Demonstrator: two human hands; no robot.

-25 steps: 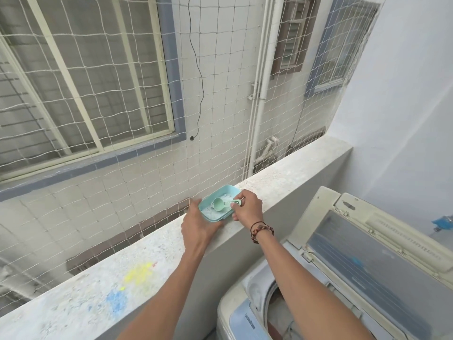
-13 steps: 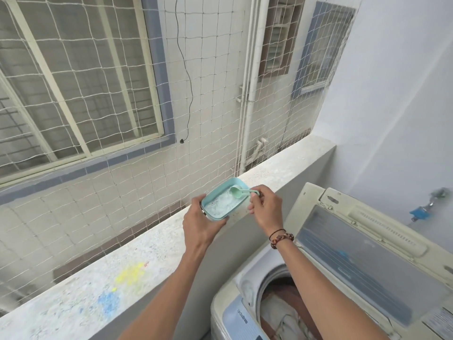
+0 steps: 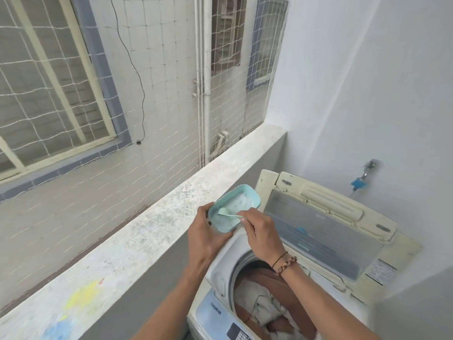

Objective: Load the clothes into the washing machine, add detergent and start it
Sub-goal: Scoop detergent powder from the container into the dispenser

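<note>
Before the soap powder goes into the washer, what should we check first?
1. Washer lid up: ok, it stands open.
2. Clothes in the drum: ok, brown and pale cloth lies inside.
3. Teal box held firmly: ok, the left hand grips its near end, off the ledge.
4. Scoop held: ok, the right hand pinches its handle.
5. Powder in the scoop: cannot tell, the bowl lies low in the box.
6. Box over the drum: not ok, it hangs beside the opening, above the washer's rim.
</note>
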